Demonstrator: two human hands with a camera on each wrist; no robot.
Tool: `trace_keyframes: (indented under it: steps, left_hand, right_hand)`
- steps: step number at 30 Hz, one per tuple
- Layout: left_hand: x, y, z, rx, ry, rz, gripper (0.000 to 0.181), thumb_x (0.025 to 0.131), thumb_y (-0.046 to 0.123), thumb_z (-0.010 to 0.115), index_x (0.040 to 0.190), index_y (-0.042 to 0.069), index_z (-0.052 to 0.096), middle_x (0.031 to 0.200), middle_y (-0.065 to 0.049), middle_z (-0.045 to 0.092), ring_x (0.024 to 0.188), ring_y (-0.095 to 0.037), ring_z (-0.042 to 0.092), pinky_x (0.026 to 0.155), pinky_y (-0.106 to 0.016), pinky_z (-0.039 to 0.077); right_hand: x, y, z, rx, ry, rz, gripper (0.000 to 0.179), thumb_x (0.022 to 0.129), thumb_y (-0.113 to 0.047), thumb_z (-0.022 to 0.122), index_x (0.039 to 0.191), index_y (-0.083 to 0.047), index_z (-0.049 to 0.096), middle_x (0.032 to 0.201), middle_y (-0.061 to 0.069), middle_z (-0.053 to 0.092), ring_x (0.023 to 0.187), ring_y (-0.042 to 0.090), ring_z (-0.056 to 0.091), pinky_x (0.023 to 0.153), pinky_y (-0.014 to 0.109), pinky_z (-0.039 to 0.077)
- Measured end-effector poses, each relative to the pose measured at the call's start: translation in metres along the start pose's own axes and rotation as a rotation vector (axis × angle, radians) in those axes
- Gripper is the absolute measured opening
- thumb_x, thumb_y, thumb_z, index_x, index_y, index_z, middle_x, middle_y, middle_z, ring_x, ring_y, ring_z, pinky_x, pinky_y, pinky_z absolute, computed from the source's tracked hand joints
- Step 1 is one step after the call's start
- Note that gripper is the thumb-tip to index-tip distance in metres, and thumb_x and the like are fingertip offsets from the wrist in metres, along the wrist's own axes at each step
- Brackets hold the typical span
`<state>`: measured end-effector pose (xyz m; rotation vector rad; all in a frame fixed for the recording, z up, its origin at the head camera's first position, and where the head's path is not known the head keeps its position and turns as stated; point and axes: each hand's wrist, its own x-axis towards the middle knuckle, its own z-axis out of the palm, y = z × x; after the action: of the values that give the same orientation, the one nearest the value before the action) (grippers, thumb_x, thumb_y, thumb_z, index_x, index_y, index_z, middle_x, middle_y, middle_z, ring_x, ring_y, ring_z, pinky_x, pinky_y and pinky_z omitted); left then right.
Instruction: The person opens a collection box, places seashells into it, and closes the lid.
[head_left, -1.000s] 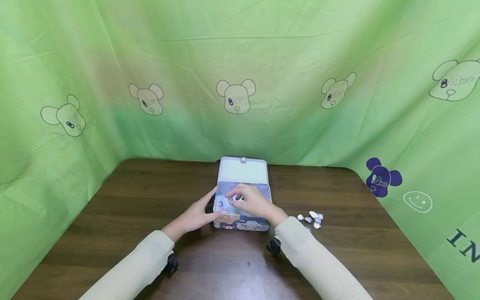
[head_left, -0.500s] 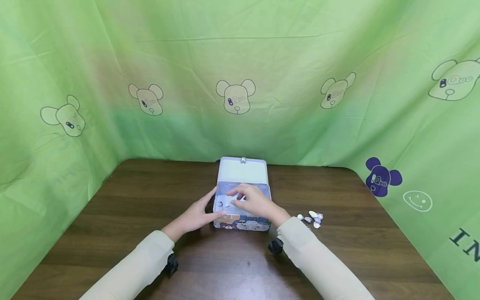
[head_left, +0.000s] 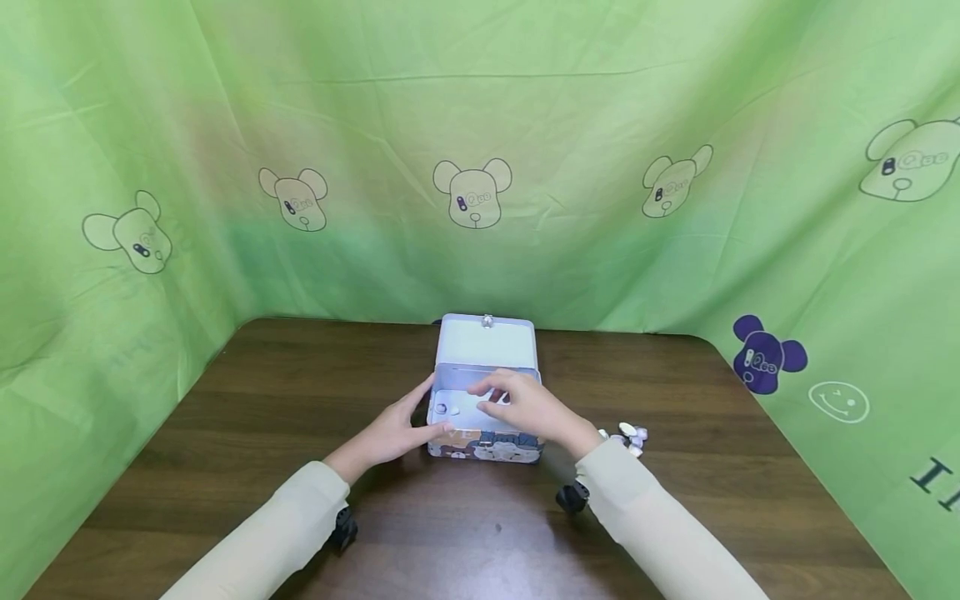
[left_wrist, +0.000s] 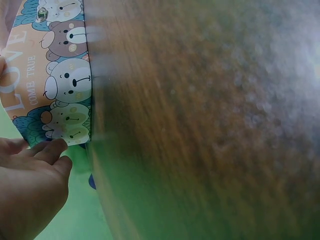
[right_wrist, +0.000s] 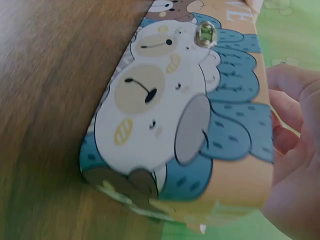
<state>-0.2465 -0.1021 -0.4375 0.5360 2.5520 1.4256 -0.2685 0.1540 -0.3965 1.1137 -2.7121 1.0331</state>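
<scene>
A tin box [head_left: 467,446] with cartoon bears on its front stands on the table, its lid [head_left: 486,343] raised at the back. My left hand [head_left: 393,429] holds the box at its left side, thumb over the front rim and fingers along the side wall; in the left wrist view, the left fingertips [left_wrist: 56,150] lie against the box end. My right hand [head_left: 528,410] hovers over the box opening, thumb and forefinger apart with nothing visible between them. Inside, to the left, lie a small round dark-edged thing [head_left: 441,408] and a white pebble-like piece [head_left: 454,411].
Several white and purple pebble-like pieces [head_left: 628,431] lie on the wooden table [head_left: 300,375] right of the box, partly hidden by the right sleeve [head_left: 637,500]. A green printed cloth [head_left: 570,267] hangs around the table's back and sides.
My right hand let go of a white pebble-like piece inside the box and moved right, its fingers spread wider. My left hand stayed at the box.
</scene>
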Motion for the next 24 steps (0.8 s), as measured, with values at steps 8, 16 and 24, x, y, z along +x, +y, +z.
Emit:
trace_keyframes:
  steps: [8,16,24]
  left_hand:
    - [0.0,0.0,-0.001,0.006,0.001,0.011,0.094,0.091,0.046,0.072,0.163,0.02,0.016,0.164,-0.009,0.021,0.148,-0.033,0.021,0.113,-0.06,0.025]
    - [0.0,0.001,0.0,0.019,0.012,0.016,0.091,0.092,0.04,0.073,0.162,0.021,0.017,0.164,-0.01,0.022,0.148,-0.033,0.022,0.113,-0.06,0.025]
    - [0.0,0.001,0.0,0.026,0.011,0.014,0.092,0.092,0.041,0.072,0.163,0.02,0.017,0.164,-0.01,0.022,0.148,-0.033,0.022,0.113,-0.059,0.025]
  right_hand:
    - [-0.012,0.006,-0.014,-0.032,0.013,-0.002,0.023,0.096,-0.012,0.068,0.117,-0.005,0.073,0.111,0.004,0.071,0.089,0.013,0.062,0.076,0.032,0.053]
    - [-0.026,0.016,-0.029,-0.005,0.042,0.046,0.024,0.095,-0.009,0.067,0.118,-0.003,0.072,0.112,0.009,0.071,0.09,0.015,0.064,0.08,0.039,0.054]
    - [-0.041,0.027,-0.043,-0.019,0.075,0.079,0.023,0.095,-0.008,0.068,0.118,-0.005,0.073,0.109,0.004,0.07,0.088,0.013,0.061,0.079,0.035,0.053]
